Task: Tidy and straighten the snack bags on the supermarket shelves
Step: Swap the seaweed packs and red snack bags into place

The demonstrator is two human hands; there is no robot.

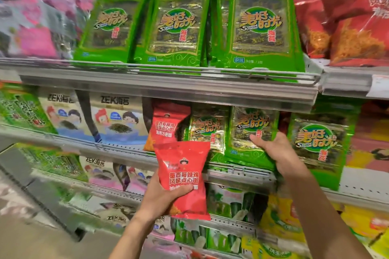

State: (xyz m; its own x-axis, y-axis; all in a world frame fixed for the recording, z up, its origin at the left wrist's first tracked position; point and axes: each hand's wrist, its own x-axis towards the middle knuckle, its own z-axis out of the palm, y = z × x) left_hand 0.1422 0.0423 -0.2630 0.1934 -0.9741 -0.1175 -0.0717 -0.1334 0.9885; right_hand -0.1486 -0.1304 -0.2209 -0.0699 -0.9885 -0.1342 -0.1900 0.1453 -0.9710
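So closest to the camera, the left hand (163, 196) is gripping a glossy red plastic snack bag with white lettering (183, 178) by its lower half, holding it out in front of the shelves, clear of any row. Just past it, the right hand (275, 151) is wrapping its fingers round the edge of a shiny green foil seaweed packet (250, 132) standing on the middle metal shelf (242, 171), tilting a bit. I'd say the job is only partway: a second red bag of the same kind (168, 124) is sitting wedged among the green ones there, looking out of place, and the held bag is going to need a home too. Further back, the top shelf's three stacks of big green seaweed packets (179, 27) are looking reasonably square, though leaning, with puffy red-orange snack bags (355, 25) beside them.
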